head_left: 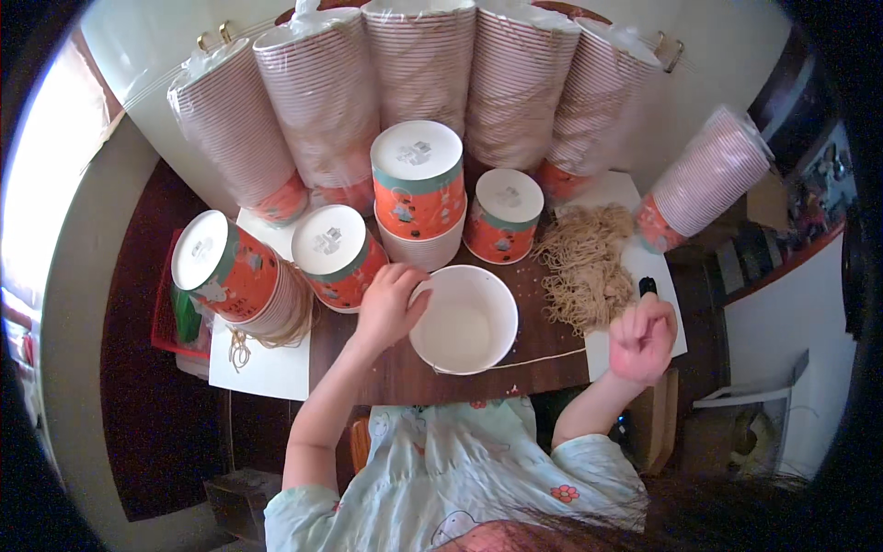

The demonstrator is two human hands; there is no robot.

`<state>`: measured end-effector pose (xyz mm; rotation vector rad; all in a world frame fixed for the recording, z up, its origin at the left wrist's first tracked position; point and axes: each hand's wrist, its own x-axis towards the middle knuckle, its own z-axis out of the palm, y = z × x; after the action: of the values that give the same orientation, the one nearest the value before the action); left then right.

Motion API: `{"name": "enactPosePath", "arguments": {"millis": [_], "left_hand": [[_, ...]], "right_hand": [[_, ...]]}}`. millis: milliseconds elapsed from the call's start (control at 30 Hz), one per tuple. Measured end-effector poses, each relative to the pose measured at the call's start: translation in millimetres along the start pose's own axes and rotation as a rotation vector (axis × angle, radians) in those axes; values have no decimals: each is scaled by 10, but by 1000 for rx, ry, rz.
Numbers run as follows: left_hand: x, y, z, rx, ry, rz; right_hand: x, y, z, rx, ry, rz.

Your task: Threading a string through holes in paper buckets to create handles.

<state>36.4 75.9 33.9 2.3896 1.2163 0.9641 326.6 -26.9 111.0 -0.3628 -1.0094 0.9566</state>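
1. In the head view, the left hand (391, 304) has thumb and fingers parted at the left rim of an open white tub (480, 294); I cannot tell whether they grip it.
2. The right hand's (642, 340) fingers curl, a black object (647, 286) just beyond them; grasped or not, I cannot tell.
3. A cord (543, 356) runs from the tub toward those fingers; tangled strands (589, 267) lie to their left.
4. Beyond the left fingers, upturned orange tubs (418, 207) and wrapped stacks (418, 64) crowd the way.
5. Grey base prints are illegible.
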Motion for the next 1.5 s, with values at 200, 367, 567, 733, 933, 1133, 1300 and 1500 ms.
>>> {"name": "enactPosePath", "arguments": {"millis": [200, 367, 567, 733, 933, 1133, 1300, 1500], "left_hand": [[543, -62, 545, 16, -309, 139], [599, -76, 687, 118, -481, 8], [217, 57, 551, -143, -81, -212], [-306, 103, 715, -386, 113, -330], [-791, 36, 974, -489, 269, -516], [-1032, -45, 1157, -716, 367, -613], [-1144, -86, 1327, -780, 415, -646], [-1209, -132, 1412, -835, 448, -597]], "right_hand": [[-50, -168, -35, 57, 46, 153], [2, 170, 66, -960, -94, 356], [-1, 679, 274, -1507, -539, 636], [-171, 1108, 227, -1082, -549, 694], [-741, 1720, 177, -495, -285, 814], [-875, 1915, 231, -354, -131, 777], [-947, 2141, 153, -667, -161, 705], [-1088, 2319, 162, -559, -132, 683]]}}
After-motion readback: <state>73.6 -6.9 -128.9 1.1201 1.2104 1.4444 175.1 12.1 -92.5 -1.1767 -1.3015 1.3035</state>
